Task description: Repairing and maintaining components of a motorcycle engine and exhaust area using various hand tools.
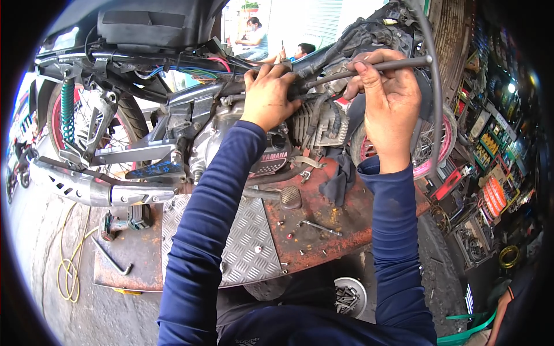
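A motorcycle stands across the view with its engine (320, 124) and frame exposed. My left hand (270, 95) rests bent over the top of the engine, below the frame tube, its fingers curled down and their tips hidden. What they close round, if anything, does not show. My right hand (389, 109), raised to the right of the engine, is closed round the shaft of a long dark T-handle wrench (416, 61). That shaft slants down leftward toward my left hand, where its far end is lost among the parts. The wrench's long crossbar (437, 109) stands upright beside my right hand.
Below the bike, a rusty red bench (340, 245) with a tread plate (245, 242) carries a small wrench (320, 228), a cordless tool (124, 222), a bent bar (112, 256) and loose bolts. A bowl of metal parts (362, 300) sits near me. Tool racks line the right; two people are beyond.
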The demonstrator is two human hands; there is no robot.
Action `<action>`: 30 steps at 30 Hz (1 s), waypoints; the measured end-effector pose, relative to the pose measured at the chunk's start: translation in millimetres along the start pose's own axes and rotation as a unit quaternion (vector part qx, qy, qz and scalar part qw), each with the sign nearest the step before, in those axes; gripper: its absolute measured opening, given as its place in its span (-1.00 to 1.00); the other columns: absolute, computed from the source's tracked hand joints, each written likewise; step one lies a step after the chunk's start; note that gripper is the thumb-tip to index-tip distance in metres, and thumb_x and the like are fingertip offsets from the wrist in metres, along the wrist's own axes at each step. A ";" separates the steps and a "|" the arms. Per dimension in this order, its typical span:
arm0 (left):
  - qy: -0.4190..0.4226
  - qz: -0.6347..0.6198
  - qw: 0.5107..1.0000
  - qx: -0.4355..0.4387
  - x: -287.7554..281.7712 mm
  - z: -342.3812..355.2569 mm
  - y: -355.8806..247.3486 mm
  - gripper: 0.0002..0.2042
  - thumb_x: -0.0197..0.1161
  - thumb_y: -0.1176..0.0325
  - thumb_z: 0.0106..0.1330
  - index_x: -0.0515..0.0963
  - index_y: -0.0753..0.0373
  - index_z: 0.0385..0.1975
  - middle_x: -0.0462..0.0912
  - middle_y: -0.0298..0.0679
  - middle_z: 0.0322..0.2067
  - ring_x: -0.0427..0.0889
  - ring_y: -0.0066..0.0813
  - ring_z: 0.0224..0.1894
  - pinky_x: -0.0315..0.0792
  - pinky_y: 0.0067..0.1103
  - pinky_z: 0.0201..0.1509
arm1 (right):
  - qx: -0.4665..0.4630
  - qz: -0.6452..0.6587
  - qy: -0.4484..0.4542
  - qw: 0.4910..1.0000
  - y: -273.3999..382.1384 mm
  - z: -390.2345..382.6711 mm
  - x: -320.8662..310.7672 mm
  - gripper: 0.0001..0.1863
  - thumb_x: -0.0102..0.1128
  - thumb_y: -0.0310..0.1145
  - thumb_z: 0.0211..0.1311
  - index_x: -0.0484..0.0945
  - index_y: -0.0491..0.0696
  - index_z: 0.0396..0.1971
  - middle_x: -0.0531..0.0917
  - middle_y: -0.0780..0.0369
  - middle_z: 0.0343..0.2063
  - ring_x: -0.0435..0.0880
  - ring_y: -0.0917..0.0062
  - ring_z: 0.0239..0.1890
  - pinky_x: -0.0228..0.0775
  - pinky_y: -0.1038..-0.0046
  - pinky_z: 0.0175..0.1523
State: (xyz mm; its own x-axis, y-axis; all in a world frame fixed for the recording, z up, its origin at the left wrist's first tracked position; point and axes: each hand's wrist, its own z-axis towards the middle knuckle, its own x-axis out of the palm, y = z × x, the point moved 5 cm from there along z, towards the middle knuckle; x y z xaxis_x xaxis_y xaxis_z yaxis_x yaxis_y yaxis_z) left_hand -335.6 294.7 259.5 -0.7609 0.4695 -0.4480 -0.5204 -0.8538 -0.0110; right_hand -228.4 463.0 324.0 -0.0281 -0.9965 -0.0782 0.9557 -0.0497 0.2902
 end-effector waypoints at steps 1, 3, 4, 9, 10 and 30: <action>0.004 -0.003 1.000 -0.003 2.0 1.1 0.0 -0.54 0.51 0.15 -0.07 0.65 0.06 -0.09 0.57 -0.33 -0.04 0.42 -0.28 0.17 0.14 -0.08 0.29 | -0.010 0.023 -0.029 0.999 3.7 0.4 -1.1 -0.86 0.23 -0.53 0.32 0.46 -0.20 -0.21 0.61 0.19 -0.40 0.62 0.62 -0.52 0.50 0.60 -0.44; 0.016 0.014 1.000 -0.008 4.9 0.0 1.1 -0.55 0.50 0.15 -0.05 0.65 0.05 -0.09 0.57 -0.36 -0.02 0.41 -0.29 0.19 0.13 -0.05 0.29 | -0.019 0.012 -0.066 0.998 13.8 0.1 -7.9 -0.83 0.28 -0.47 0.30 0.47 -0.21 -0.26 0.59 0.25 -0.51 0.60 0.65 -0.58 0.45 0.62 -0.50; 0.013 0.014 1.000 -0.008 6.0 0.4 2.0 -0.56 0.49 0.15 -0.03 0.66 0.04 -0.09 0.57 -0.36 -0.03 0.41 -0.30 0.19 0.13 -0.05 0.28 | -0.032 0.010 -0.068 0.997 17.5 1.3 -12.2 -0.83 0.27 -0.47 0.31 0.46 -0.20 -0.25 0.60 0.24 -0.49 0.60 0.65 -0.59 0.45 0.62 -0.50; -0.034 -0.013 0.999 0.007 10.6 5.0 -1.9 -0.66 0.45 0.15 0.02 0.68 0.02 -0.17 0.58 -0.37 -0.07 0.42 -0.28 0.18 0.14 -0.02 0.26 | -0.050 0.050 -0.073 0.995 23.9 4.3 -22.0 -0.82 0.25 -0.46 0.33 0.45 -0.20 -0.20 0.63 0.21 -0.44 0.58 0.65 -0.60 0.42 0.63 -0.50; -0.020 -0.009 1.000 0.006 14.4 7.8 -2.6 -0.71 0.44 0.16 0.04 0.69 0.03 -0.21 0.59 -0.38 -0.10 0.43 -0.28 0.16 0.15 -0.01 0.25 | -0.046 0.047 -0.074 0.995 22.3 3.3 -24.6 -0.82 0.23 -0.46 0.34 0.44 -0.20 -0.19 0.64 0.20 -0.43 0.58 0.65 -0.60 0.42 0.64 -0.50; -0.105 -0.038 0.992 -0.056 25.8 2.6 -9.0 -0.83 0.39 0.31 0.06 0.71 0.11 -0.32 0.61 -0.29 -0.20 0.49 -0.18 -0.02 0.26 -0.27 0.23 | 0.058 0.000 -0.117 0.991 -21.6 -39.6 -60.9 -0.86 0.17 -0.43 0.39 0.43 -0.17 -0.23 0.64 0.21 -0.45 0.49 0.74 -0.64 0.31 0.68 -0.56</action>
State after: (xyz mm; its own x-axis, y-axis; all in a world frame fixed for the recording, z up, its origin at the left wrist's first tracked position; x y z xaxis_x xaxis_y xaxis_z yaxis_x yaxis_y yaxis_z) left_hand -351.6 315.1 250.4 -0.7910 0.5597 -0.2469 -0.5420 -0.8284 -0.1413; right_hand -235.8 527.4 284.7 -0.1074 -0.9841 0.1417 0.9161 -0.0425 0.3986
